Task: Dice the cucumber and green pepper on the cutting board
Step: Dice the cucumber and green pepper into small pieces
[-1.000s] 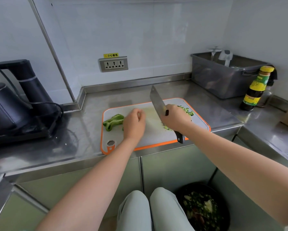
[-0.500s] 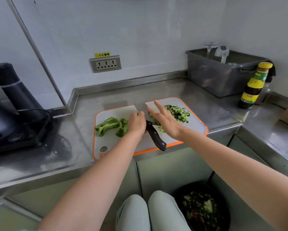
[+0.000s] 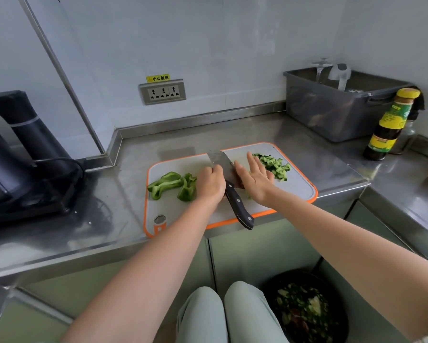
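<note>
A white cutting board (image 3: 294, 186) with an orange rim lies on the steel counter. Green pepper pieces (image 3: 168, 183) sit on its left part, and a pile of diced cucumber (image 3: 273, 164) lies at its far right. A cleaver (image 3: 240, 209) rests mid-board, with its black handle pointing toward me past the front edge. My left hand (image 3: 210, 185) is curled against the blade's left side near the handle and holds it. My right hand (image 3: 255, 179) lies with straight fingers along the blade's right side, just left of the cucumber.
A grey plastic tub (image 3: 331, 115) stands at the back right with a sauce bottle (image 3: 388, 125) beside it. A black appliance (image 3: 22, 154) with a cable fills the left counter. A wall socket (image 3: 162, 91) is behind the board. A dark bin (image 3: 304, 310) of scraps sits on the floor.
One second ago my right hand gripped the raised cleaver by its handle. It has let go and flattened beside the blade, the cleaver is down on the board, and my left hand holds it.
</note>
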Demonstrator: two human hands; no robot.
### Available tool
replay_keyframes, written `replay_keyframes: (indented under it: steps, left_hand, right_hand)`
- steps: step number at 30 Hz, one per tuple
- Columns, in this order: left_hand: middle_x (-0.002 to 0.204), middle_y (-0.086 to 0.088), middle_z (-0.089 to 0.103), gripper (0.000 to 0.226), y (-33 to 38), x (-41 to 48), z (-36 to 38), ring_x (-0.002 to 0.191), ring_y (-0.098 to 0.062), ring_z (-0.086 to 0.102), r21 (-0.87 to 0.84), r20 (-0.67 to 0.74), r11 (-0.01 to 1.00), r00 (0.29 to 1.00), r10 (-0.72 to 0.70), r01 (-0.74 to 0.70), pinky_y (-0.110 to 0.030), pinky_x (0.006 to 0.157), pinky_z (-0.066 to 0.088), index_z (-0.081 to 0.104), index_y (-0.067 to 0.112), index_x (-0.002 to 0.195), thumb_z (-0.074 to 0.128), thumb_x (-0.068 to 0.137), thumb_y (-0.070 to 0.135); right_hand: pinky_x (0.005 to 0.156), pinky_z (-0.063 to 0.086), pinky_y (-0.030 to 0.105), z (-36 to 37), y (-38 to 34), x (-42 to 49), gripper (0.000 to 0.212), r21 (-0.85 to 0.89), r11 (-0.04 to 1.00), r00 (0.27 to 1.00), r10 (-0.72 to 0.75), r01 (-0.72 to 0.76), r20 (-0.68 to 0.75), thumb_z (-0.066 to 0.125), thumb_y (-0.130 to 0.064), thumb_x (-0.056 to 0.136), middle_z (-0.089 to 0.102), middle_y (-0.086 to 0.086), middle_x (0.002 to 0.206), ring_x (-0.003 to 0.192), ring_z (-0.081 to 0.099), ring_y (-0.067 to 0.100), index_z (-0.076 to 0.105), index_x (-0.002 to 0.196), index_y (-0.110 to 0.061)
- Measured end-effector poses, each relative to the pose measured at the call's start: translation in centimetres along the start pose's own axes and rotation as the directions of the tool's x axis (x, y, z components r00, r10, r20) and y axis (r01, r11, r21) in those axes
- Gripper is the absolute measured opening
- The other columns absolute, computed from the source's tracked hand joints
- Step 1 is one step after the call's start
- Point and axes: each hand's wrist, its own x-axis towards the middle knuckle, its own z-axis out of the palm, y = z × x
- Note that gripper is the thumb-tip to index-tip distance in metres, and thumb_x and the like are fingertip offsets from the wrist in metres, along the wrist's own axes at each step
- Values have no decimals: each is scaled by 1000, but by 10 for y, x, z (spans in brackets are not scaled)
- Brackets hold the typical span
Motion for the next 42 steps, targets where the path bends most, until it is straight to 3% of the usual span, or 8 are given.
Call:
replay_keyframes:
  steps: [4, 8, 13, 18, 26, 32, 36, 42]
  left_hand:
    - [101, -33, 59, 30, -3, 1, -2, 93, -45, 57, 68, -24, 997, 999, 43, -42, -48, 78, 48, 53, -2, 78, 41, 93, 22]
    - [69, -10, 45, 31, -3, 1, -8, 74, -31, 44, 51, -8, 998, 999, 50, -49, -37, 68, 36, 42, 11, 64, 43, 93, 21]
    - [73, -7, 41, 21, -11, 0, -15, 69, -20, 39, -60, 47, 997, 998, 47, -44, -32, 63, 29, 46, 9, 74, 46, 92, 21]
    - [76, -7, 36, 14, -11, 1, -16, 71, -16, 33, -104, 102, 992, 991, 87, -77, -34, 65, 26, 44, 12, 76, 47, 87, 21]
    - [76, -6, 36, 14, -9, 5, -18, 71, -15, 33, -113, 153, 985, 977, 149, -133, -31, 64, 27, 43, 12, 76, 46, 86, 22]
    - [62, -1, 30, 30, -13, 17, -16, 66, -19, 30, -148, -11, 986, 997, 71, -72, -33, 60, 24, 33, 18, 61, 47, 88, 19]
    - [60, -5, 29, 32, -10, 22, -15, 64, -21, 30, -162, -109, 982, 990, 85, -102, -36, 59, 26, 31, 18, 55, 46, 82, 26]
    - [50, 2, 28, 36, -7, 30, -8, 60, -22, 31, -127, -128, 984, 986, 107, -123, -37, 56, 28, 27, 20, 49, 45, 79, 28]
  right_hand:
    - [116, -6, 37, 4, 4, 4, 48, 21, 991, 991, -133, 133, 11, 14, -43, 105, 2, -11, 161, 147, -7, 6, 21, 151, -35]
    - [115, 23, 36, -3, 4, 12, 45, 304, 945, 974, -50, 118, -220, 25, -32, 105, 42, 2, 148, 139, 33, 18, 44, 144, -18]
    - [81, 46, 27, -19, 14, 27, 34, 329, 943, 963, 122, -37, -242, 48, -11, 94, 63, 7, 122, 106, 60, 22, 57, 127, -11]
    - [83, 57, 39, -19, 10, 36, 16, 465, 880, 969, 192, -99, -157, 63, -17, 92, 68, 12, 99, 86, 68, 26, 65, 105, -9]
    - [52, 56, 18, -24, 7, 41, 17, 664, 732, 931, 331, -153, -151, 62, 1, 87, 67, 14, 81, 60, 64, 16, 63, 72, -7]
    - [55, 53, 18, -31, 11, 33, 6, 578, 807, 961, 239, -118, -137, 65, -5, 87, 65, 7, 75, 64, 60, 14, 66, 81, -8]
    - [49, 43, 21, -41, 17, 37, 4, 365, 929, 913, 203, -65, -353, 68, -11, 84, 60, -2, 71, 58, 53, 11, 71, 84, -11]
    - [74, 58, 41, -46, 35, 48, 31, -68, 967, 908, 205, -246, -366, 50, -2, 82, 71, 11, 101, 85, 66, 34, 74, 99, -11]
